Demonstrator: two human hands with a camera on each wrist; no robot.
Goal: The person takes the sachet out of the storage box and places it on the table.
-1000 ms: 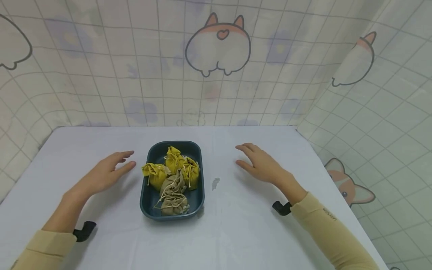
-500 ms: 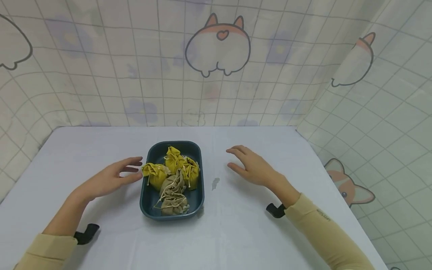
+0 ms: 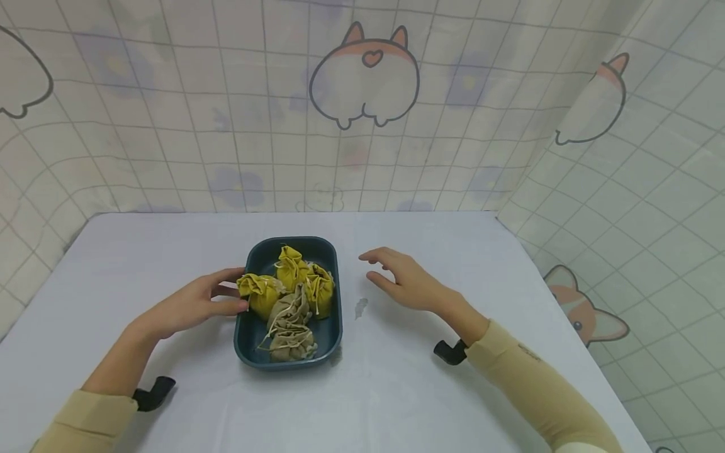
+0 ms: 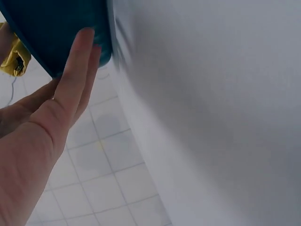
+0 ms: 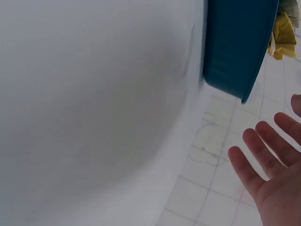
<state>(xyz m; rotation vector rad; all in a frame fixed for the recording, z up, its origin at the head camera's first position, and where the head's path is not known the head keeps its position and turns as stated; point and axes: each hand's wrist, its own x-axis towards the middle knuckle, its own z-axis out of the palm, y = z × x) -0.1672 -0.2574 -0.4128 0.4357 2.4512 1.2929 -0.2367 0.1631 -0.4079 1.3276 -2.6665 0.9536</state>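
Observation:
A dark teal tub [image 3: 323, 248] stands on the white table, left of centre in the head view. Inside lie several small drawstring pouches: yellow ones [image 3: 291, 267] toward the back and sides, and beige ones [image 3: 292, 345] toward the front. My left hand [image 3: 189, 305] is at the tub's left side, its fingers nearly straight; in the left wrist view the fingertips [image 4: 85, 35] lie against the tub's outer wall [image 4: 56, 28]. To the right of the tub, my right hand [image 3: 410, 280] hovers with relaxed, spread fingers, apart from the tub wall [image 5: 237, 47] and holding nothing.
The white-covered table [image 3: 396, 390] carries a small grey mark [image 3: 361, 307] right of the tub. Behind and to the right hangs a checked curtain [image 3: 362, 157] with cartoon animals. Black wrist mounts [image 3: 154, 394] stick out near both sleeves.
My left hand has moved right to the tub's side. My right hand has moved left, closer to the tub. The tub and pouches have stayed put.

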